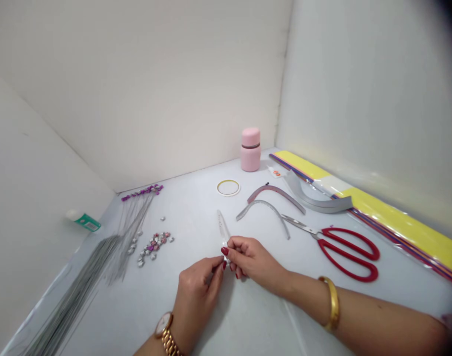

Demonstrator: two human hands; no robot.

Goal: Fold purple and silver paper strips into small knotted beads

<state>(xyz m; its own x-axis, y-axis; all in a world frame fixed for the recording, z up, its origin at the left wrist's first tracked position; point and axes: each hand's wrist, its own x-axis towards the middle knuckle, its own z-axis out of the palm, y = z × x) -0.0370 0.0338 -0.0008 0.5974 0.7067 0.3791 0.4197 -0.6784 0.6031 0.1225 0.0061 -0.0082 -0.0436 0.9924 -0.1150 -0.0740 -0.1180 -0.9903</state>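
Strip of narrow, silvery-white, paper-like material (222, 225): located at the centre of the work area above the white tabletop (190, 217), near end between both hands, free end pointing away from the person. From where I stand, the step in hand appears to be shaping that near end. For good results, use light, even fingertip pressure, keep the edges aligned, and let the free length run straight without twisting. Avoid crushing; thin stock of this kind probably creases easily.

Finger status. Right hand (253, 259): thumb and forefinger closed in a narrow pinch on the strip, other fingers curled beneath. Left hand (199, 282): thumb and forefinger brought together on the same end, tips next to those of the right hand. The fingertips cover the gripped portion, so I cannot tell whether it is folded, looped or flat.
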